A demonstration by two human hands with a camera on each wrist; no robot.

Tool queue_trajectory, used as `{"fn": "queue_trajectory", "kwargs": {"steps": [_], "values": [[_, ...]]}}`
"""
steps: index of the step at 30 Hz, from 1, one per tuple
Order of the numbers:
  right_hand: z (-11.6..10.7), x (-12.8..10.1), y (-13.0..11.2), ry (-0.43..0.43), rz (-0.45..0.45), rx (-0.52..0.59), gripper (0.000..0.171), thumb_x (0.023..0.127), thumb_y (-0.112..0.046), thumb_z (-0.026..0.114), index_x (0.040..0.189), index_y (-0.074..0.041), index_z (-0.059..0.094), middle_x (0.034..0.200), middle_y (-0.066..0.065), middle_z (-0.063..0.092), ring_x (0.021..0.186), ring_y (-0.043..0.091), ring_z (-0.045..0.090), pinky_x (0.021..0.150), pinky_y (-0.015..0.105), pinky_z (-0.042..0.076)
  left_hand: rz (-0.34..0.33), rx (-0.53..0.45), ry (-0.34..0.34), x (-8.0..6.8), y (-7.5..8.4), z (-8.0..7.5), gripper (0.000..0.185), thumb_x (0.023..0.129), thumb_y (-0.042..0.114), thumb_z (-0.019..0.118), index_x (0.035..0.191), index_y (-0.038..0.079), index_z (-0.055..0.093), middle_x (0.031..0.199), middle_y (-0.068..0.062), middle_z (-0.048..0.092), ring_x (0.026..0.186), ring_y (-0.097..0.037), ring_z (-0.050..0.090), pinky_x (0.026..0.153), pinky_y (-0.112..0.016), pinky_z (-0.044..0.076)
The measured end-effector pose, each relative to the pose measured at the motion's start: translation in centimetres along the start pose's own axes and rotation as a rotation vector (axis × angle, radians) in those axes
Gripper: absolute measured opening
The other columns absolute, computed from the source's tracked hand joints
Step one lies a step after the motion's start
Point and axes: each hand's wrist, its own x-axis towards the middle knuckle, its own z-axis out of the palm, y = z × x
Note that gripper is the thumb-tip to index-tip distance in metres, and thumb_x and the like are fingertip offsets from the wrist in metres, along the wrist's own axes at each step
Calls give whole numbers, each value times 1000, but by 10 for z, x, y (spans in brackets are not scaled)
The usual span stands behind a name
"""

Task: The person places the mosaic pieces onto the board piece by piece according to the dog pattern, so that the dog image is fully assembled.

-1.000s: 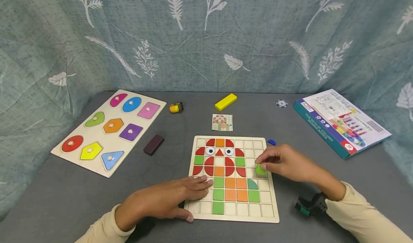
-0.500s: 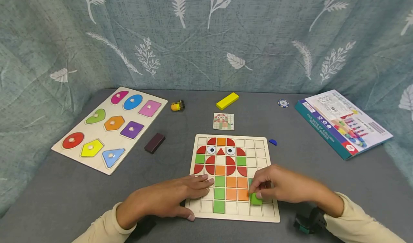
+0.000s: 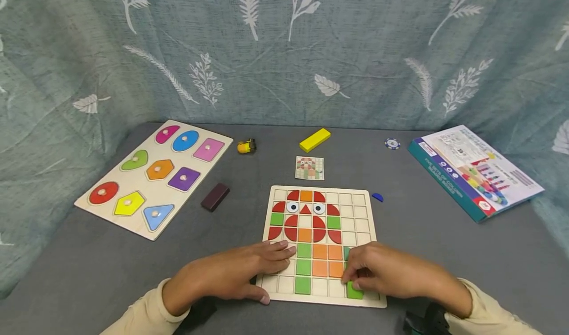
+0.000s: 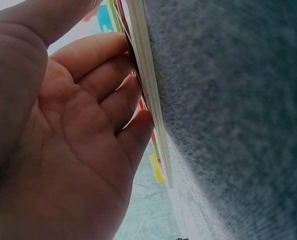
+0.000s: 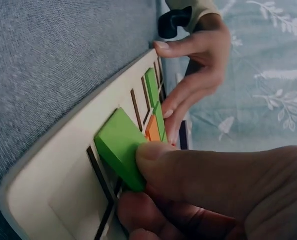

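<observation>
The right hand [image 3: 391, 275] pinches a green square tile [image 3: 354, 290] between thumb and fingers [image 5: 198, 175], and the tile sits tilted over a bottom-row cell of the wooden grid board [image 3: 371, 211], one edge lifted, not yet flat. A second ago that hand held the tile higher up by the board's right side; since then it has come down toward the near edge, so the tile looks close to being seated below the green and orange squares already in place just left of the fingers. The left hand [image 3: 231, 275] has stayed where it was, fingers [image 4: 108, 65] straight and flat on the board's near-left corner, holding nothing, apparently steadying it on the grey desk [image 3: 444, 236].
</observation>
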Motion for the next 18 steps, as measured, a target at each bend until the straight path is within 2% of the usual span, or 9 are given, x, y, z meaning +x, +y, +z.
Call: {"fn": "queue_trajectory", "kwargs": {"steps": [10,14,18], "values": [[2,-2,-2,67,8,-58,16,87,-7,72,99,-17,73,92,-15,59,79,1,52,69,22,48,4,6,-1,2,0,0,72,87,27,75,149,15,40,156,7,28,145,-15,18,112,-41,27],[-5,-3,6,155,15,-72,14,88,-7,72,95,-19,72,93,-12,62,79,4,52,69,25,47,5,12,0,2,0,0,73,86,27,75,149,15,40,156,8,28,145,-15,18,112,-41,28],[-16,-4,20,277,46,-79,13,87,-3,71,93,-16,72,87,-10,62,73,6,50,62,24,45,1,10,3,2,0,0,74,86,27,76,149,16,40,156,8,29,145,-15,19,111,-42,28]]}}
